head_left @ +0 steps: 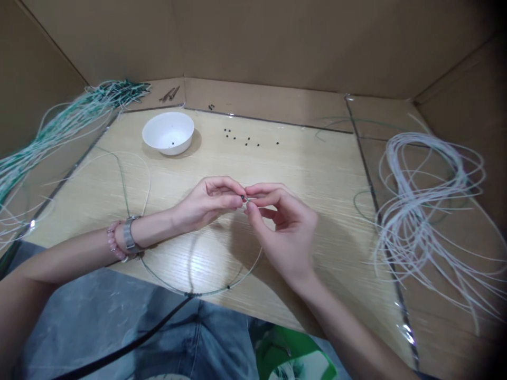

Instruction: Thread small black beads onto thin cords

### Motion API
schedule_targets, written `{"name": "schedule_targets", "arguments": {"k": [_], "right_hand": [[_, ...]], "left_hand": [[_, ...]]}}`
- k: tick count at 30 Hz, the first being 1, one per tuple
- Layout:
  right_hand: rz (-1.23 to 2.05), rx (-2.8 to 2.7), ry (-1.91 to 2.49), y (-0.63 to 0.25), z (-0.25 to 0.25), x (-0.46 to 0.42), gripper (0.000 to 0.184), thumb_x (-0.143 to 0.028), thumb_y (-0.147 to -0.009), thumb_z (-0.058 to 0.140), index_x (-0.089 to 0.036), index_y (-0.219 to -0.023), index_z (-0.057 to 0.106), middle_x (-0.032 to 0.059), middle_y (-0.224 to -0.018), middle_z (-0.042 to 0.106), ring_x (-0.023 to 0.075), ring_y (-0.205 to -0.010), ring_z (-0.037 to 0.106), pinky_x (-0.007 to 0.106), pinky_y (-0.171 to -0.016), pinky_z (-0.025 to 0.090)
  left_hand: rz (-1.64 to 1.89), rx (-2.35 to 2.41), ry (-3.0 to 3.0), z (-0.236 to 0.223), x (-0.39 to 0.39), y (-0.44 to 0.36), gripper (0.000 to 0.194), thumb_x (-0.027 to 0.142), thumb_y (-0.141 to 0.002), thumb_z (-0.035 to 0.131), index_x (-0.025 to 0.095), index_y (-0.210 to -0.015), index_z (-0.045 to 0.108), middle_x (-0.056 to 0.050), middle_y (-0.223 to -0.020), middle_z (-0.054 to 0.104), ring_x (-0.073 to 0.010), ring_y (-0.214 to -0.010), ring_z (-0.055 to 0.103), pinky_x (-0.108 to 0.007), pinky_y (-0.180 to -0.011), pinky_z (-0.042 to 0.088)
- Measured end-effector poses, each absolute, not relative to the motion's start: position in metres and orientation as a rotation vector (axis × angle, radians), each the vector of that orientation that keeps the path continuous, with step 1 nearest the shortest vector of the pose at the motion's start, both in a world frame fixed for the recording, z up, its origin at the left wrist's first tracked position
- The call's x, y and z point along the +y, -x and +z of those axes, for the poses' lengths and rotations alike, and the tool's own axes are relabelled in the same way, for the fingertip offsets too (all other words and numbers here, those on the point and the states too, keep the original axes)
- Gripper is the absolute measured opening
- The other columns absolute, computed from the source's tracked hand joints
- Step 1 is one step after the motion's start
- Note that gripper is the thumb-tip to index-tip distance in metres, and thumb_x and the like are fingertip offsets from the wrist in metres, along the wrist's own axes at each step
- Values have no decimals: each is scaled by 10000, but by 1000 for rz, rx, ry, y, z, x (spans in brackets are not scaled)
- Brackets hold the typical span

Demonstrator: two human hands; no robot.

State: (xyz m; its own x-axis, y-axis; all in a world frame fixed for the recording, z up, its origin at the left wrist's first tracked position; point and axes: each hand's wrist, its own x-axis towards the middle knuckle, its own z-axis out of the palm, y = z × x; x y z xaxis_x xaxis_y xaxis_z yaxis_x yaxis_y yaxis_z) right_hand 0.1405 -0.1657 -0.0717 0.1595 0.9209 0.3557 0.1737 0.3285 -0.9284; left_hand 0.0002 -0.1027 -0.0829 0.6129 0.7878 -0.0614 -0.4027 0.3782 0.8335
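Observation:
My left hand (216,203) pinches a tiny dark bead (242,197) between thumb and forefinger. Right against it, my right hand (287,224) is closed at its fingertips on a thin green-and-white cord (248,200). Fingertips of both hands meet, and whether the cord runs through the bead is too small to tell. Below the hands, a thin pale-green cord (166,285) curves along the table's near edge, with a dark bead (228,287) on it and a cluster of dark beads (192,294) beside a black strap (138,340).
A white bowl (168,145) holds a few dark specks. Several loose beads (234,138) lie behind the hands. Green-and-white cords (59,126) are bundled at left, near brown pointed pieces (170,95). White cords (415,211) are coiled at right. Cardboard walls (269,42) enclose the table.

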Motion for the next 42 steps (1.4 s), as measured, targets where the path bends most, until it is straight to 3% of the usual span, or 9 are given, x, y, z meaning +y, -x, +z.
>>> {"name": "schedule_targets", "arguments": {"k": [31, 42], "right_hand": [[671, -1373, 1093, -141, -76, -165, 131, -70, -753, 615, -188, -705, 585, 20, -883, 647, 133, -832, 633, 215, -579, 553], [585, -1480, 1079, -143, -73, -165, 135, -43, -743, 611, -174, -720, 589, 38, -888, 653, 133, -830, 636, 231, -609, 571]], "left_hand": [[785, 518, -861, -84, -104, 1, 129, 151, -619, 797, 161, -721, 720, 5, -712, 681, -74, -686, 620, -173, -675, 481], [851, 575, -1122, -83, -98, 5, 89, 125, -651, 769, 156, -724, 730, -10, -734, 700, -90, -685, 640, -182, -661, 511]]}}
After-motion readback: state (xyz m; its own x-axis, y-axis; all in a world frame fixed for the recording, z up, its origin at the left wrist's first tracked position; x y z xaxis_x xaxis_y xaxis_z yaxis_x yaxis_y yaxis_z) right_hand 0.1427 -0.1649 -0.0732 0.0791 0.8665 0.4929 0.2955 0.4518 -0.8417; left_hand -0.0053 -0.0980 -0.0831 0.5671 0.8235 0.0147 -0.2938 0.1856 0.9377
